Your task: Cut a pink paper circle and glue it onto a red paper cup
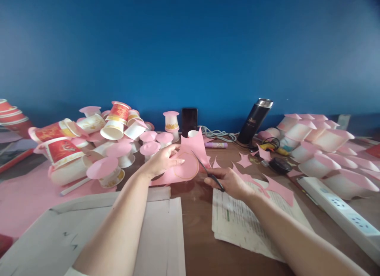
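Observation:
My left hand grips a sheet of pink paper by its left side, thumb lying on top. A circle is drawn on that sheet in a yellowish line, and part of the outline runs near its right edge. In my right hand is a pair of scissors with dark handles. Their blades point up and left across the right part of the sheet, over the circle's edge. Whether the blades are closed cannot be made out. Pink paper scraps lie to the right of the sheet.
Paper cups with pink paper tops crowd the left; more cups stack at right. A black flask, a phone and a glue stick are at the back. Printed sheets and a power strip lie at right.

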`<state>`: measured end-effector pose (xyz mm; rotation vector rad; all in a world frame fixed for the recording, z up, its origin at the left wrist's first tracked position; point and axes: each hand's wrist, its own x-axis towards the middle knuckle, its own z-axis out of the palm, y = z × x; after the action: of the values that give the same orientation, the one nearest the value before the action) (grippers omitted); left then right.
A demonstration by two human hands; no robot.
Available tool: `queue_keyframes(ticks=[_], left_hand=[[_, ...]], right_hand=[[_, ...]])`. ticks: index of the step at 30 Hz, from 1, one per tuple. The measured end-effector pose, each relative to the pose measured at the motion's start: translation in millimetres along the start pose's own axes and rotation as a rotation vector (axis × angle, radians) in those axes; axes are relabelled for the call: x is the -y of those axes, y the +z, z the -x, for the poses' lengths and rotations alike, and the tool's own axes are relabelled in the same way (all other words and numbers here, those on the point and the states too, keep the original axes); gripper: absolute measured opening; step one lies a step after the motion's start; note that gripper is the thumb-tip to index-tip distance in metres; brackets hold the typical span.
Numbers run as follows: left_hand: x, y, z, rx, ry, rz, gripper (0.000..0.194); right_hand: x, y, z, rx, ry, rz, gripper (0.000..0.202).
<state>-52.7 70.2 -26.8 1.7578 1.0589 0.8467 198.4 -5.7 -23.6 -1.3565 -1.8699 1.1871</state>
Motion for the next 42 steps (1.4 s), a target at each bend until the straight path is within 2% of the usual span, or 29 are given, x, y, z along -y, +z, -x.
queue_keyframes(ticks=[4, 11, 16, 21, 26, 37, 42], left_hand=[[1.2, -2.2, -0.1, 0.023, -0.013, 0.034, 0.069], [-9.1, -0.1, 2.1, 0.071, -0.025, 0.035, 0.066], [-9.3, 1.9, 3.0, 0.122, 0.041, 0.007, 0.058], [-5.7, 0.8, 2.5, 0.111, 0.043, -0.042, 0.06], [-9.3, -0.1, 3.4, 0.178, 0.086, -0.009, 0.058], [-12.1, -3.7, 7.2, 0.103, -0.016, -0.084, 0.061], [-12.6, -4.5, 7.4, 0.12, 0.002, -0.07, 0.059]], right_hand=[[3.3, -2.6, 1.8, 0.014, -0.022, 0.011, 0.042], [-11.1, -1.2, -1.6, 0.036, 0.003, 0.03, 0.045], [-10.7, -0.5, -2.1, 0.031, 0.015, 0.035, 0.048], [-4.7, -2.8, 0.1, 0.04, 0.004, 0.081, 0.048], [-7.1, -2.3, 0.5, 0.005, -0.002, 0.1, 0.048], [-11.2, -3.2, 0.2, 0.041, -0.014, 0.052, 0.045], [-13.2, -3.3, -1.0, 0.056, -0.003, 0.059, 0.045]])
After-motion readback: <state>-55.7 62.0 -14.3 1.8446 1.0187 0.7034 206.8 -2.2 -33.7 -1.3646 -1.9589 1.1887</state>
